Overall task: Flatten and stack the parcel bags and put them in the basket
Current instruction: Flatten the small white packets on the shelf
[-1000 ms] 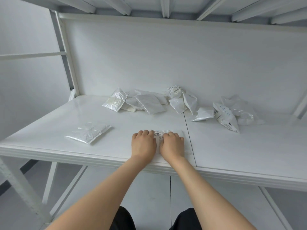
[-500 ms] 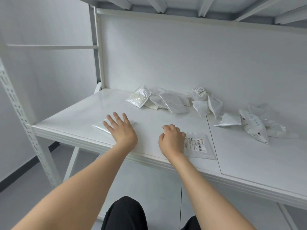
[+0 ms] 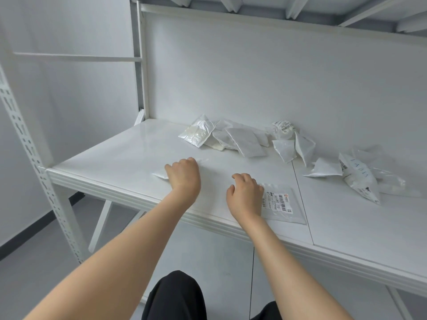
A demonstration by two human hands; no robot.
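Far left, slotted white metal upright (image 3: 34, 162) of the rack, carrying the glossy white shelf board (image 3: 115, 158). On that board near the front edge, flat white plastic parcel bag (image 3: 159, 175), one corner poking out leftward. Atop it, left hand (image 3: 183, 175), fingers bent and close together, clutching the bag, tips hidden behind the knuckles. Further right, right hand (image 3: 245, 195), fingers loosely curled, resting at the left edge of a flat clear plastic parcel bag (image 3: 293, 213); cannot tell whether pinching it. On that clear bag, white shipping label (image 3: 278, 202) with black barcodes and a small red mark, text too small to read. Behind, against the back panel, heap of crumpled white parcel bags (image 3: 233, 139), one with a printed label, unreadable. Well to the right, more crumpled bags (image 3: 357, 180), the nearest with faint pale lettering, not legible.
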